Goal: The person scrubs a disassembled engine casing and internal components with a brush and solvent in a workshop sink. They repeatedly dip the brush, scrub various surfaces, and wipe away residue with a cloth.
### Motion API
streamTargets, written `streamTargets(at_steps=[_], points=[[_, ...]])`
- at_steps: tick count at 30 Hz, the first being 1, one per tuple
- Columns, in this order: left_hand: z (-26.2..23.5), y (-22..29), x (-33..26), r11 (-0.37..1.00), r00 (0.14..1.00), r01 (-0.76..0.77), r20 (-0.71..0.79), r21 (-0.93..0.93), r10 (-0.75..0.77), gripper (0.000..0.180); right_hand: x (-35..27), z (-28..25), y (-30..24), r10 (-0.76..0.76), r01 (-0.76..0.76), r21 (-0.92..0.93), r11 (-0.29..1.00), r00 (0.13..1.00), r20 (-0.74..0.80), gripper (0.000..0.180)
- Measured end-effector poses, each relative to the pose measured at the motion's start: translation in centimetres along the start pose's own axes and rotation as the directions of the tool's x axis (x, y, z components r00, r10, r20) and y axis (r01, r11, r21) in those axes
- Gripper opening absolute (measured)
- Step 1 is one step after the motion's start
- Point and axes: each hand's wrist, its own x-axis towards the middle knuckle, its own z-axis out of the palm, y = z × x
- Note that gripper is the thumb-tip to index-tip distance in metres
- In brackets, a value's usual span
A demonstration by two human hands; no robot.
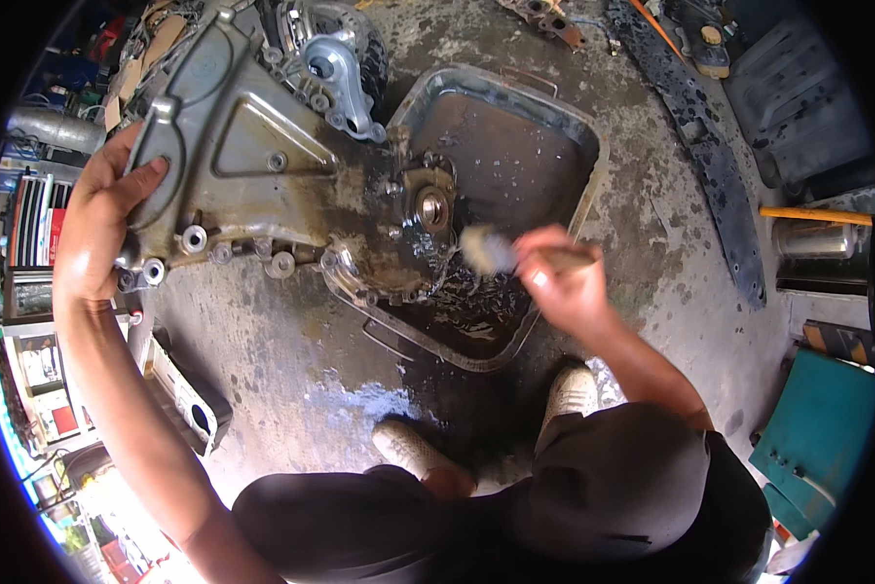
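Observation:
My left hand (101,219) grips the upper left end of a large metal engine cover (262,185), its thumb lying on the front face. The cover is tilted, and its dirty, wet lower end reaches over a metal pan (593,146) of dark liquid. A round bore with a shiny rim shows in that end. My right hand (559,277) is closed around the handle of a brush with pale bristles (484,251). The bristles are blurred and close to the right side of the cover's wet end; whether they touch it I cannot tell. Dark, rippled liquid lies below.
A grey metal housing (335,73) lies behind the cover beside a tyre. On the floor at the left is a rectangular metal part (179,394). A long dark strip (695,146) runs along the right. A teal panel (817,428) stands at the lower right. My shoes (413,448) are near the pan.

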Motion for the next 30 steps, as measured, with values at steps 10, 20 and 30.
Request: streamTargets(at_steps=[10, 20, 30], points=[[0.8, -0.6, 0.1, 0.999, 0.999, 0.024, -0.019, -0.041, -0.025, 0.04, 5.5, -1.6, 6.0, 0.408, -0.058, -0.724, 0.688, 0.856, 0.319, 0.02], [0.2, -0.9, 0.9, 1.0, 1.0, 0.014, 0.001, 0.002, -0.014, 0.042, 2.4, 6.8, -5.4, -0.454, 0.503, 0.015, 0.864, 0.767, 0.454, 0.028], [0.2, -1.3, 1.6, 0.999, 0.998, -0.006, 0.063, 0.043, 0.004, 0.045, 0.3, 5.5, -3.4, -0.361, 0.415, -0.049, 0.909, 0.838, 0.409, 0.021]])
